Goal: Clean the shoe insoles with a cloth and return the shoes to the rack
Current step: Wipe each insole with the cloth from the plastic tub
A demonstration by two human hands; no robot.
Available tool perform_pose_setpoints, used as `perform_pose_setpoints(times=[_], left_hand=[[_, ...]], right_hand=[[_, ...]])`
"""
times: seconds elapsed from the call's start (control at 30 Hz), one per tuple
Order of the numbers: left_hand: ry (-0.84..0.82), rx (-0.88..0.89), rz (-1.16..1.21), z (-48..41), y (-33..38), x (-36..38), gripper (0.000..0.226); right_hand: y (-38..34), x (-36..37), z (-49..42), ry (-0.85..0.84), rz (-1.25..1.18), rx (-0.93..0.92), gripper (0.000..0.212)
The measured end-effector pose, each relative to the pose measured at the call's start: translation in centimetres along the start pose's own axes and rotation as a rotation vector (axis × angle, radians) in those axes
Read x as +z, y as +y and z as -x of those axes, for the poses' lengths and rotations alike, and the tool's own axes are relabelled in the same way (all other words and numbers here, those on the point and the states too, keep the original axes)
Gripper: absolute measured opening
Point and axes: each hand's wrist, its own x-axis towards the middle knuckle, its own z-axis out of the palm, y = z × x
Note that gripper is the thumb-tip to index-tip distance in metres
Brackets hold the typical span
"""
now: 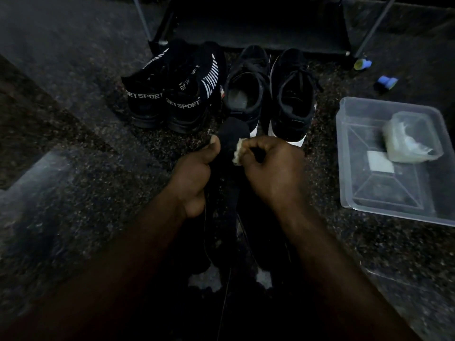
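Observation:
My left hand [194,175] grips a black insole [232,134] that stands up between both hands, thumb pressed along its left edge. My right hand [273,166] pinches a small pale cloth [238,153] against the insole's right side. Beyond the hands stand two pairs of black shoes on the floor: a pair lettered SPORT [172,94] on the left and a laced pair with white soles [270,94] on the right. The black shoe rack [258,28] stands behind them at the top of the view.
A clear plastic tub [369,188] lies at the right with a smaller clear container [413,139] and a white square inside. Two small blue caps [386,82] lie on the dark speckled floor near the rack's right leg. The scene is dim.

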Motion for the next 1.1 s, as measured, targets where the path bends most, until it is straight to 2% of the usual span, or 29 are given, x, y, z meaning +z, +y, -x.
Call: perform_pose_setpoints(times=[0.1, 0.17, 0.27, 0.37, 0.43, 0.5, 0.67, 0.73, 0.83, 0.9, 0.97, 1.03, 1.1], left_hand=[[-0.009, -0.013, 0.030, -0.5, 0.1, -0.8, 0.057], [-0.009, -0.019, 0.022, -0.6, -0.1, -0.9, 0.059], [0.000, 0.001, 0.015, -1.0, -0.9, -0.6, 0.053], [-0.001, 0.034, -0.033, -0.6, -1.0, 0.2, 0.042], [-0.013, 0.043, -0.037, -0.5, -1.0, 0.4, 0.041], [-0.015, 0.049, -0.012, -0.8, -1.0, 0.3, 0.045], [0.041, 0.050, 0.041, -0.9, -0.6, -0.3, 0.066], [0.040, 0.065, 0.048, -1.2, -0.4, -0.8, 0.064], [0.053, 0.072, 0.073, -1.2, -0.3, -0.7, 0.056], [0.064, 0.075, 0.098, -1.3, -0.6, -0.4, 0.060], [0.061, 0.081, 0.110, -1.0, -0.5, -0.1, 0.054], [0.055, 0.080, 0.117, -0.9, -0.3, 0.2, 0.049], [0.072, 0.078, 0.110, -0.9, -0.2, 0.3, 0.045]], right_hand=[[-0.1, 0.8, 0.4, -0.111, -0.033, -0.061, 0.022], [-0.2, 1.3, 0.7, -0.125, -0.031, -0.082, 0.021], [0.0, 1.1, 0.5, -0.014, 0.016, -0.124, 0.012], [0.9, 0.2, -0.3, 0.109, 0.037, -0.058, 0.010], [1.1, -0.1, -0.4, 0.124, 0.005, -0.026, 0.010], [0.5, 0.2, 0.0, 0.116, 0.008, -0.074, 0.010], [-0.6, 1.1, 0.7, -0.019, -0.032, -0.151, 0.007], [-0.5, 0.9, 0.6, -0.099, -0.066, -0.166, 0.016], [-0.2, 0.4, 0.4, -0.196, 0.013, -0.195, 0.023], [-0.1, 0.2, 0.3, -0.162, 0.065, -0.197, 0.016], [-0.4, -0.1, 0.3, -0.059, 0.028, -0.129, 0.009], [-0.7, -0.6, 0.0, 0.076, 0.012, -0.032, 0.011], [-0.5, -1.0, -0.2, 0.189, 0.057, -0.017, 0.013]])
